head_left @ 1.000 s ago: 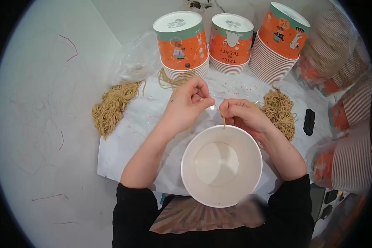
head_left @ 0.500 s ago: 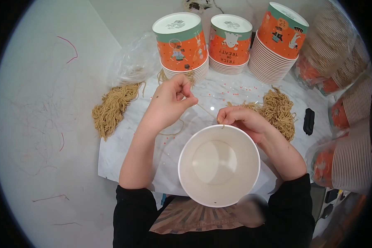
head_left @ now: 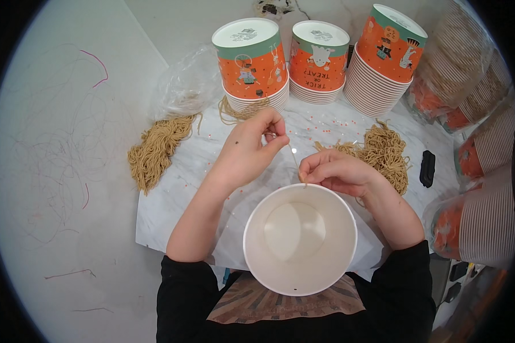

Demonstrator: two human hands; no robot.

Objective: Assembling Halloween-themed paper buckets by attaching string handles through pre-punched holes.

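Observation:
A white paper bucket (head_left: pixel 286 268) faces me with its open mouth, near the table's front edge against my body. A small hole shows at its near rim. My left hand (head_left: pixel 254 143), above and left of the far rim, pinches a thin tan cord (head_left: pixel 293 155) between thumb and fingers. The cord runs taut down to the far rim. There my right hand (head_left: pixel 337 171) closes its thumb and forefinger on the cord, right beside the rim. The fingertips hide how the cord passes at the hole.
Tan cord bundles lie at left (head_left: pixel 157 151) and right (head_left: pixel 386 154). Loose cord (head_left: pixel 234 111) lies by the stacked orange and green buckets (head_left: pixel 250 68). A crumpled plastic bag (head_left: pixel 186 86), a black object (head_left: pixel 427 168) and bagged bucket stacks (head_left: pixel 489 217) stand around the marble-patterned table.
My left hand has shifted right, bringing the cord to a steeper slant. The bucket has slid slightly toward me, and my right hand stays at its far rim.

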